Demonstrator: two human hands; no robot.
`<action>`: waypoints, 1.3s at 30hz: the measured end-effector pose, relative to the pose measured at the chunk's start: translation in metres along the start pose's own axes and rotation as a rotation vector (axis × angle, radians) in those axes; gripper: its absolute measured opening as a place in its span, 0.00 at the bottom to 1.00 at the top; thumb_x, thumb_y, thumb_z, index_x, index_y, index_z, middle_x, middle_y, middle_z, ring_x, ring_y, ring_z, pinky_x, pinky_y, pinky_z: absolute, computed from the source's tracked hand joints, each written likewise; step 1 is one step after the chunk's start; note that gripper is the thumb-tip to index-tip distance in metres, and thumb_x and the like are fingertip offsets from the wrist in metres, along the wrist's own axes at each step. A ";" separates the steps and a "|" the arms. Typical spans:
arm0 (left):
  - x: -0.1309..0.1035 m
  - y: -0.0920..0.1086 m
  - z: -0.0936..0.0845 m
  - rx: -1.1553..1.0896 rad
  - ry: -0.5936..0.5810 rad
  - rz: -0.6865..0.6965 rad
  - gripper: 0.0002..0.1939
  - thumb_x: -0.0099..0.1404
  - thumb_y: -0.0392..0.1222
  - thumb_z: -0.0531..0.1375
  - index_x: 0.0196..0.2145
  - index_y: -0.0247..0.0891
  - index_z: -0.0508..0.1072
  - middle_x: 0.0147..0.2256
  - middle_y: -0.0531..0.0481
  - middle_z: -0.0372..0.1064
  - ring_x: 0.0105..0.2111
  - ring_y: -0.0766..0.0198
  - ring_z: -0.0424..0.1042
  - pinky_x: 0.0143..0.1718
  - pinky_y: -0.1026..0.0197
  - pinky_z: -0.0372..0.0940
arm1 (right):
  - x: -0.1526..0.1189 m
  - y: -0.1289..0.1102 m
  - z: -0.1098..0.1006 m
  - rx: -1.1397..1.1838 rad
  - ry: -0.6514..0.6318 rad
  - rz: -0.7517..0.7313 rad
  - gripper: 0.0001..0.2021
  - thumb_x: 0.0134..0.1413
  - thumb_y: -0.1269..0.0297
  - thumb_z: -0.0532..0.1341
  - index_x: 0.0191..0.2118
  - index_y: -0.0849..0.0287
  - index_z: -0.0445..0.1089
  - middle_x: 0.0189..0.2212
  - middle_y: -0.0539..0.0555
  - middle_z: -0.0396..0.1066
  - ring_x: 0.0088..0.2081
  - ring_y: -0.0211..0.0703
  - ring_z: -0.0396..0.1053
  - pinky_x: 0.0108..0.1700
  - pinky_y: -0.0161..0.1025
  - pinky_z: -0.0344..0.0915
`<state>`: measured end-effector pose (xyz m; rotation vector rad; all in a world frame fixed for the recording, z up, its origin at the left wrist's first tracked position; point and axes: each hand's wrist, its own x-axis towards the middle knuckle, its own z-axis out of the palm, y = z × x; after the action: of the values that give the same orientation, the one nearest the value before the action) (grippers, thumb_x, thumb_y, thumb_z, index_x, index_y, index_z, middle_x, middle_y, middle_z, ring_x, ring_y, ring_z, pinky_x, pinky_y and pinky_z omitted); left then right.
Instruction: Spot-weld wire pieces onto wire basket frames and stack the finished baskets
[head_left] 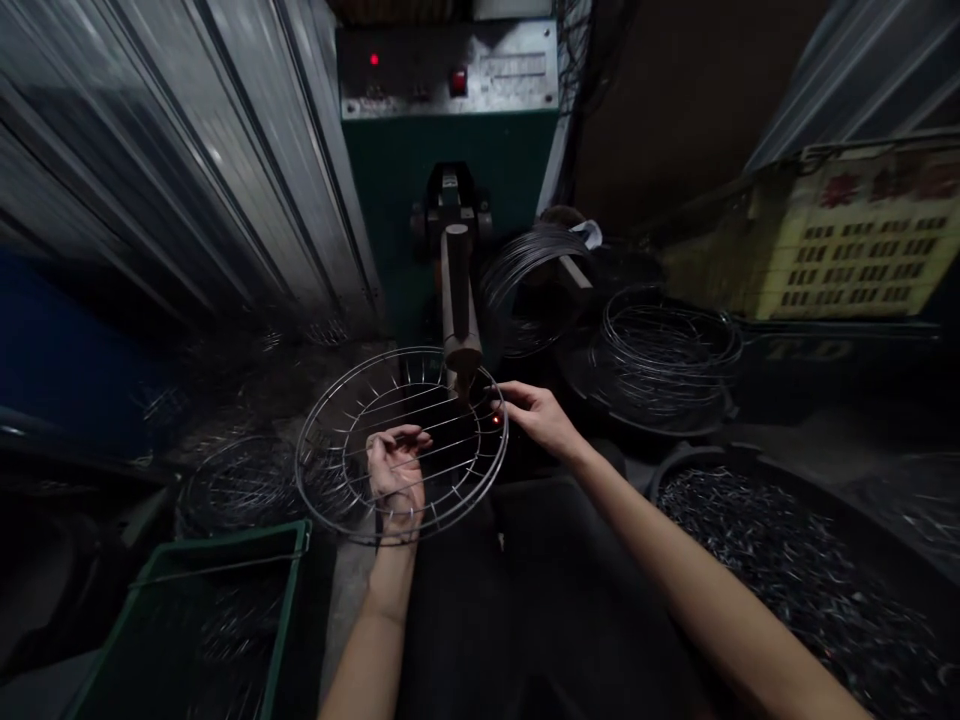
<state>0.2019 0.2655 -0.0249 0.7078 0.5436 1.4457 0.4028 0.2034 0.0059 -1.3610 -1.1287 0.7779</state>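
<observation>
A round wire basket (360,532), with two rim rings, short side wires and parallel cross wires, is tilted under the welding machine's cylindrical arm (459,300). My left hand (397,475) is within the basket's outline, palm up, its fingers curled around a cross wire. At the basket's right rim, my right hand (536,415) has thumb and forefinger pinched together close to the electrode tip (463,385). What lies between those fingertips is too dark and small to make out. A small orange glow shows just below them.
Behind stands the green machine body (450,150) with a lit red switch. Wire rings (667,345) are stacked at right, near a yellow crate (862,240). A black tub (675,460) of short metal pieces is at lower right, a green bin (296,590) at lower left.
</observation>
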 end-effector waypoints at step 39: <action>-0.003 0.004 0.001 0.080 -0.045 0.006 0.15 0.59 0.48 0.60 0.35 0.40 0.58 0.29 0.55 0.69 0.23 0.68 0.70 0.24 0.63 0.68 | 0.026 0.002 0.014 -0.049 0.082 -0.091 0.14 0.45 0.51 0.64 0.30 0.58 0.72 0.27 0.49 0.72 0.30 0.40 0.67 0.37 0.38 0.64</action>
<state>0.1996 0.2627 -0.0217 0.8047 0.5673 1.4162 0.3984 0.2330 0.0068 -1.3609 -1.1430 0.6265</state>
